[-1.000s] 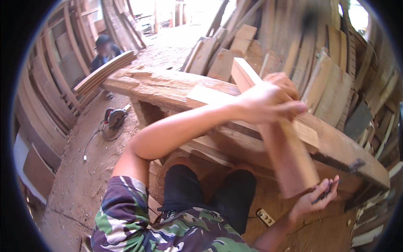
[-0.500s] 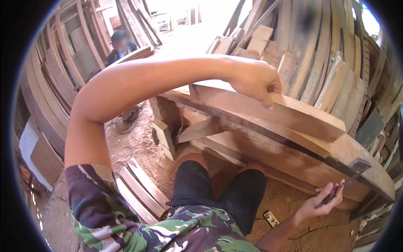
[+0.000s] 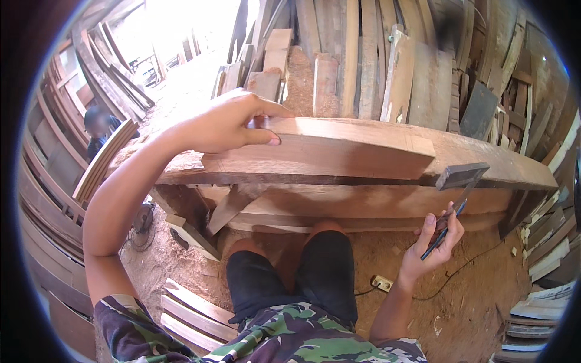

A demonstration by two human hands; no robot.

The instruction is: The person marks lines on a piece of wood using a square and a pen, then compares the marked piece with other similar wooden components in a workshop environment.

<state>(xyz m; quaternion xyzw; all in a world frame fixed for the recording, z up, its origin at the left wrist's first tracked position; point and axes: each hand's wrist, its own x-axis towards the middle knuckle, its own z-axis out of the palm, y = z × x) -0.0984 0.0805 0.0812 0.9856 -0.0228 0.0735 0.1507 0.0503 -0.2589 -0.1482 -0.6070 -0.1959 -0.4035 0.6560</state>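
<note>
My left hand (image 3: 233, 124) is closed over the top edge of a thick wooden board (image 3: 327, 149), toward its left end. The thumb presses on the front face; the other fingers are mostly hidden behind. That board stands on edge on a long wooden beam (image 3: 502, 162) lying across in front of me. My right hand (image 3: 434, 245), near the beam's right part, is closed around a try square (image 3: 463, 175) and a dark blue pencil (image 3: 445, 233). The square's dark stock points up, just right of the board's end, and its blade runs down into my fingers.
A power strip (image 3: 382, 283) with a cable lies on the sawdust floor. Curved wooden strips (image 3: 196, 314) and a wood block (image 3: 192, 236) lie at left, near a power tool (image 3: 143, 225). Planks (image 3: 417, 85) lean at the back. Another person (image 3: 100, 130) is at far left.
The view has swung right, so the board and beam lie more level. My left hand has shifted along the board toward its left end. My right hand has raised the try square beside the beam.
</note>
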